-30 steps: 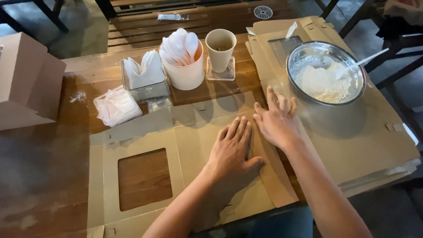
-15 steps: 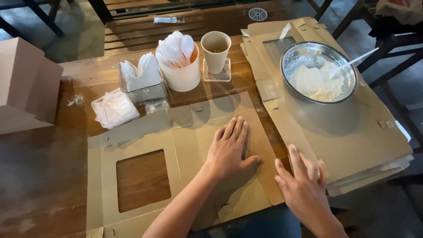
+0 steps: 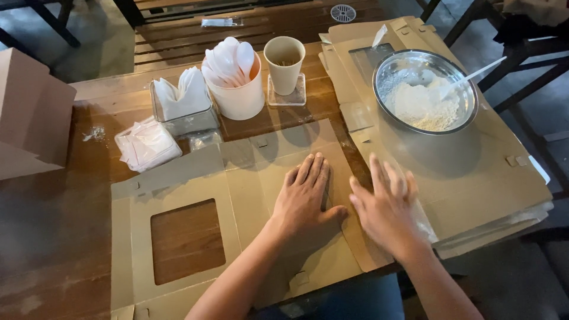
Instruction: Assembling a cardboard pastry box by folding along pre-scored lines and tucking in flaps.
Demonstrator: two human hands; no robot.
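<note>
While the left hand point(image 3: 305, 198) lies flat and open on the box blank point(image 3: 237, 207) on the table point(image 3: 53, 237), the right hand point(image 3: 388, 210), open and empty, hovers beside; a careless sweep could jolt the flour bowl point(image 3: 425, 92).

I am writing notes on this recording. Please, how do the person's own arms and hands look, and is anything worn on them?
Both forearms are bare as far as the picture shows: no sleeves, gloves, watch or bracelet. The left hand and the right hand show no rings that I can make out; the right one is blurred. Fingernails look short and unpainted.
</note>
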